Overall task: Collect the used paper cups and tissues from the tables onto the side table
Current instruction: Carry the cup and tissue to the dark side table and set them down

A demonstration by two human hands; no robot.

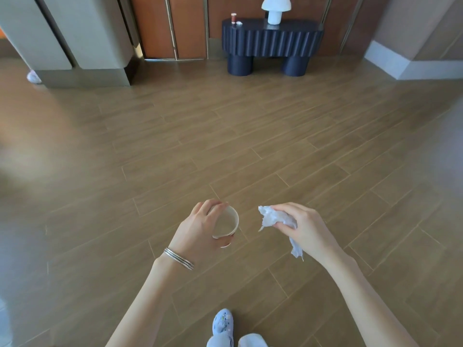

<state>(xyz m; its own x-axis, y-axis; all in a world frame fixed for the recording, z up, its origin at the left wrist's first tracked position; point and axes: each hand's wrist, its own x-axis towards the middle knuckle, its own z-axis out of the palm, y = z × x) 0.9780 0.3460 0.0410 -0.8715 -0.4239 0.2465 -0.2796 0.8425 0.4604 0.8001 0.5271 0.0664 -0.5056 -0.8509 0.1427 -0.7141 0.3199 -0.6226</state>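
Wide open floor (225, 134) across mid-frame, up to side table (271, 37) at top centre. Lower centre: left hand (198, 227) curled round cup (226, 225), white inside, red outside; just beside, right hand (305, 229) pinching crumpled white tissue (275, 219).

open floor (225, 136) before side table (271, 37)

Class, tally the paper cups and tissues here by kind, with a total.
Red-and-white paper cups: 2, held cup in the left hand, far cup on the dark blue side table.
Crumpled white tissues: 2, held tissue in the right hand, far tissue on that table.
Total: 4
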